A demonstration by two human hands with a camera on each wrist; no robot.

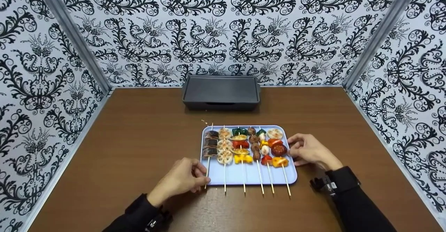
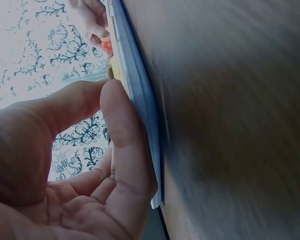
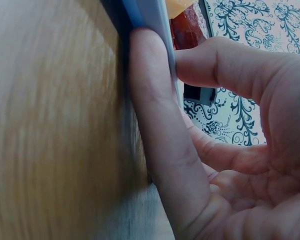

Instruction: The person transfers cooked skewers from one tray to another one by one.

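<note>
A pale blue-white tray (image 1: 216, 176) lies on the table, bearing several skewers side by side, their bare sticks jutting past its front edge. My left hand (image 1: 183, 177) grips the tray's front left edge, its thumb close to the stick of the dark-skinned skewer (image 1: 210, 143). At the right side, my right hand (image 1: 311, 151) pinches the tray edge, thumb on the rim and a finger along its outer side in the right wrist view. Other skewers carry lotus root slices (image 1: 225, 156), brown balls (image 1: 255, 146) and a tomato half (image 1: 279, 150) among colourful vegetables.
Behind the tray, against the back wall, stands a dark grey rectangular grill (image 1: 221, 91) with a flat top. The brown wooden table (image 1: 150, 120) is enclosed on three sides by patterned black-and-white walls (image 1: 223, 26). Small crumbs lie just beyond the tray's far left corner.
</note>
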